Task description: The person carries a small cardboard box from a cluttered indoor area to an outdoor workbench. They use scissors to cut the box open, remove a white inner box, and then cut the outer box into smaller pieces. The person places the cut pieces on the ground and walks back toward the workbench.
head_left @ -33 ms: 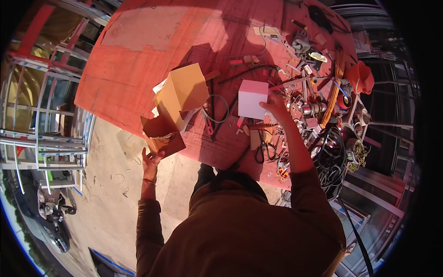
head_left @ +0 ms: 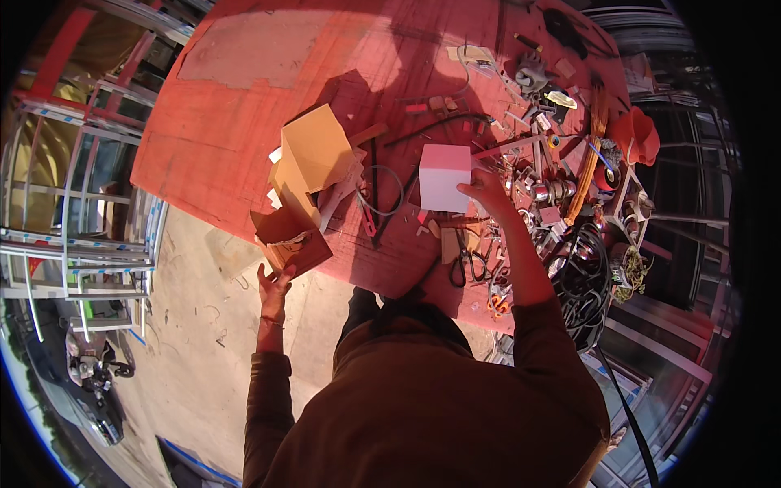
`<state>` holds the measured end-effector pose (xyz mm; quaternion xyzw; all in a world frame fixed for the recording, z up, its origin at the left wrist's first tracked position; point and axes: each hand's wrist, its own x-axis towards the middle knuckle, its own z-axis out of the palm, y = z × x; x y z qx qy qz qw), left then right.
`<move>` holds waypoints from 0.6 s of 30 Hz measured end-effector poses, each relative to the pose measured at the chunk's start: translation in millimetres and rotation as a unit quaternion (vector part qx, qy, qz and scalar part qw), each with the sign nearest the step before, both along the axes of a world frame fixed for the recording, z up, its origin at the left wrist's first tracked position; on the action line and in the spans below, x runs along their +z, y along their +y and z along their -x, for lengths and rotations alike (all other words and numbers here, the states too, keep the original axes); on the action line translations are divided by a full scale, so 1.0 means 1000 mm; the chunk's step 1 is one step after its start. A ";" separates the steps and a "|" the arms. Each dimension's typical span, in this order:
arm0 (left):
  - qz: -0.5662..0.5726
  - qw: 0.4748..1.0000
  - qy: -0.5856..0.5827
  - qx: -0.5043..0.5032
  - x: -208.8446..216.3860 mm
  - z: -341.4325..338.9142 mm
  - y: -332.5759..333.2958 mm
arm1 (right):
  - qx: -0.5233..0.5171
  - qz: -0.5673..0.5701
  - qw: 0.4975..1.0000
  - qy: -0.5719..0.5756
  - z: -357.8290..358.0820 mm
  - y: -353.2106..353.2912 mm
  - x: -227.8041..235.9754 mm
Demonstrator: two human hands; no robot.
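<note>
My left hand [head_left: 275, 286] grips the near lower edge of an opened brown cardboard box [head_left: 319, 150], its thumb and fingers around the torn end. The box is tilted over the table's near left edge, flaps spread, with white pieces showing at its side. My right hand [head_left: 486, 193] is closed on the right side of a small white box [head_left: 445, 180], which looks shut. Some of the right fingers are hidden behind that box. Scissors [head_left: 465, 262] with dark handles lie just below my right hand, and a thin cable loop [head_left: 400, 192] lies between the two boxes.
The red table [head_left: 232, 122] carries a dense clutter of metal fittings [head_left: 553, 192], tools and scraps on its right. A grey glove [head_left: 531, 75], an orange-red container [head_left: 635, 137] and a bundle of black cables [head_left: 582, 281] lie there too. Metal frames [head_left: 77, 211] stand at the left.
My left hand has moved slightly to the right, and the cardboard box has turned a little, its upper flap shifting left. The white box has barely moved.
</note>
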<state>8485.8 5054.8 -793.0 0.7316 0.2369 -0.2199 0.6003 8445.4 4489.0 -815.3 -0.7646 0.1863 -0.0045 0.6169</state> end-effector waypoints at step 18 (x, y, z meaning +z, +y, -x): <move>-0.109 0.964 -0.101 -0.221 -0.024 0.037 -0.105 | -0.027 0.424 0.874 0.237 0.189 0.111 -0.072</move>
